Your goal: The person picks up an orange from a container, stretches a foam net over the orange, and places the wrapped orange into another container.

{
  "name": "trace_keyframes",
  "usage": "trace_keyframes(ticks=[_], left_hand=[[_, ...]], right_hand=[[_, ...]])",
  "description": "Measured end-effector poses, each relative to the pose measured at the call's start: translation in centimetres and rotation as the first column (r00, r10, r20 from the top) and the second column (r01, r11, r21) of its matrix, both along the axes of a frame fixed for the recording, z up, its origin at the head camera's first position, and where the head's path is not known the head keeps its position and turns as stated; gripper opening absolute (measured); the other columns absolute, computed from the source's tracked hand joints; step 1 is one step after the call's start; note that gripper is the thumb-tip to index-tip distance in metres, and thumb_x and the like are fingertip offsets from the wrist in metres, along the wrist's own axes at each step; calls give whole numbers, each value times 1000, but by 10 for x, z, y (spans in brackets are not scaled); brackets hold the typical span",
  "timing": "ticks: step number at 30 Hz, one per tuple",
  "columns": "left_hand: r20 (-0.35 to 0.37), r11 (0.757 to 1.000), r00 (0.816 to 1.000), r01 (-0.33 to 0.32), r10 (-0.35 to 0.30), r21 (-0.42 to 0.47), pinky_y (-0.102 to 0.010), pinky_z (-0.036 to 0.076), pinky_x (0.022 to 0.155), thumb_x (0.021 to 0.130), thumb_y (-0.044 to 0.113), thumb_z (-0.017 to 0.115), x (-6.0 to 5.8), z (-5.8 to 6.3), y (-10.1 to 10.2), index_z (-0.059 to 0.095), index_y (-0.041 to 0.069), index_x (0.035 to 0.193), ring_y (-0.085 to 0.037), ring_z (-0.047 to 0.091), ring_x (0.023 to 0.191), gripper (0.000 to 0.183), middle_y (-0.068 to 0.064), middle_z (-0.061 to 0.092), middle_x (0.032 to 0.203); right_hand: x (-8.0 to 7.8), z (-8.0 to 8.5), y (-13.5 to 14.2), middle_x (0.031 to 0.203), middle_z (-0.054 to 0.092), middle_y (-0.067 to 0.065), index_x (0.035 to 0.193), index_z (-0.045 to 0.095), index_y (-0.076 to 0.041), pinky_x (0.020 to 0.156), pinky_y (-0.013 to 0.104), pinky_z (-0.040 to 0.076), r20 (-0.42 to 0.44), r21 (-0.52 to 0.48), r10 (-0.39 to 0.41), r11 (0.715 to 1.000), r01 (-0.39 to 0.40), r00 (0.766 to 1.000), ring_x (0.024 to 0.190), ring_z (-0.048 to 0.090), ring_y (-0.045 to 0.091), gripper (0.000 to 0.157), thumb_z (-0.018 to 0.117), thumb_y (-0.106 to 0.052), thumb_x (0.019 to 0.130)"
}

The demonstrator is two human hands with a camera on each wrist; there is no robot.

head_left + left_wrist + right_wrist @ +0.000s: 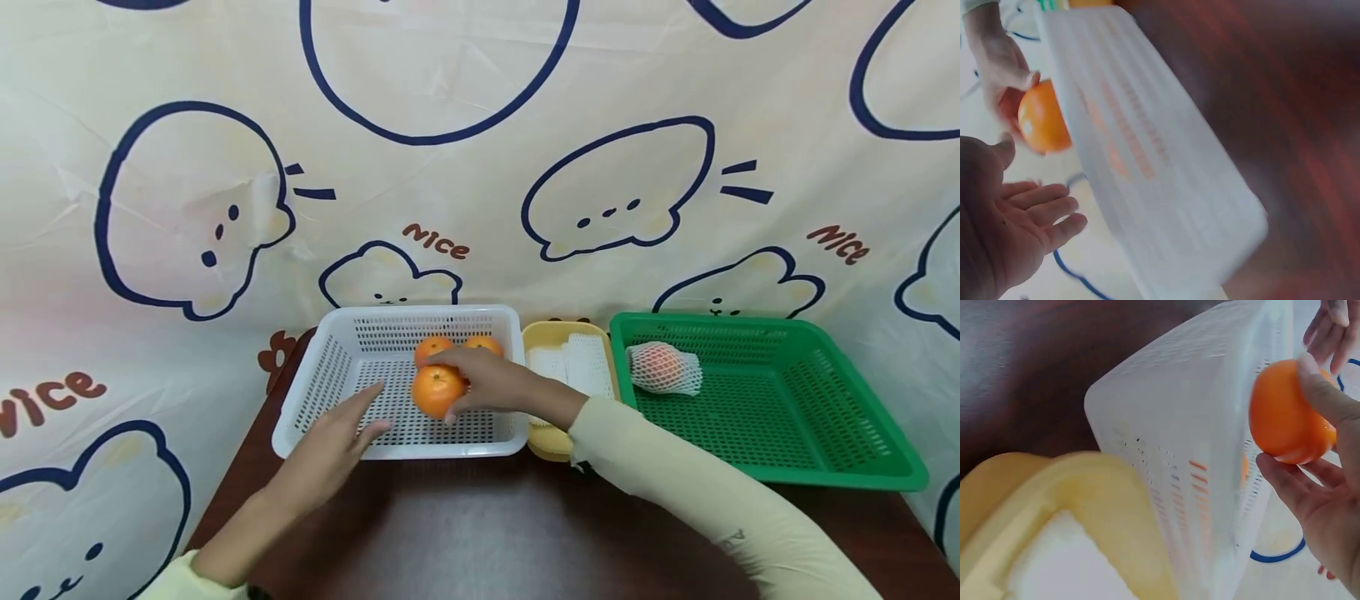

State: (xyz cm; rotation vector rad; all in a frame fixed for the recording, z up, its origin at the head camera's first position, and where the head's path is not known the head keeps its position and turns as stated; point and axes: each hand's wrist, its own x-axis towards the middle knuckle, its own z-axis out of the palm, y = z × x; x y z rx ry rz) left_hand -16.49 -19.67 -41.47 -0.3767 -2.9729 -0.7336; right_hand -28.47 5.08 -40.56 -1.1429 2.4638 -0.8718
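In the head view, the right hand (487, 379) grips an orange (437, 392) over the white basket (386, 433), its fingers and thumb curled round the fruit. Two more oranges (432, 347) sit at the far side of that basket, just behind the gripped one. The left hand (333, 446) is open and holds nothing, its thumb and fingers spread over the basket's near left part. Just right of the white basket stands a yellow tray (551, 446) with white foam nets (588, 367) in it, and beside that a green basket (787, 417), where a netted fruit (663, 368) lies at the left end. All three containers stand on a dark brown surface (472, 525), in front of a cloth (480, 183) printed with cartoon animals. In the left wrist view, the left hand's palm and loosely extended fingers are bare, apart from the orange; the basket's rim partly hides the fruit. In the right wrist view, the thumb presses one side of the orange while fingers support it below.
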Motion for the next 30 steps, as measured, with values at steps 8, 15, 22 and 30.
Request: trace_keyframes(ticks=[8, 15, 22, 30], left_hand=[[55, 930, 985, 133, -161, 343, -55, 44, 114, 97, 47, 67, -25, 11, 61, 26, 25, 163, -32, 48, 144, 81, -4, 35, 166], [13, 860, 968, 217, -251, 461, -48, 52, 109, 94, 41, 71, -36, 14, 97, 32, 21, 161, -24, 51, 140, 80, 0, 40, 160], [33, 814, 951, 245, -307, 527, -41, 55, 105, 91, 34, 76, -32, 16, 117, 41, 21, 156, -18, 53, 136, 76, 6, 47, 153], [41, 785, 915, 321, -401, 529, -39, 53, 108, 91, 36, 76, -16, 12, 135, 44, 16, 153, -13, 53, 134, 72, 5, 51, 149]], right_hand=[[18, 20, 48, 147, 56, -3, 149, 52, -19, 102, 42, 56, 57, -163, -77, 983, 86, 995, 125, 59, 17, 82, 88, -35, 78], [33, 29, 84, 144, 59, -4, 151, 49, -21, 99, 45, 58, 29, -163, -161, 973, 163, 987, 130, 57, 19, 87, 86, -42, 76], [53, 31, 107, 147, 58, 2, 151, 50, -17, 96, 46, 59, 7, -138, -184, 973, 183, 983, 131, 59, 26, 88, 84, -44, 76], [82, 24, 137, 151, 55, -2, 153, 48, -18, 100, 40, 58, 73, -141, -192, 969, 201, 979, 130, 58, 21, 83, 82, -41, 81]])
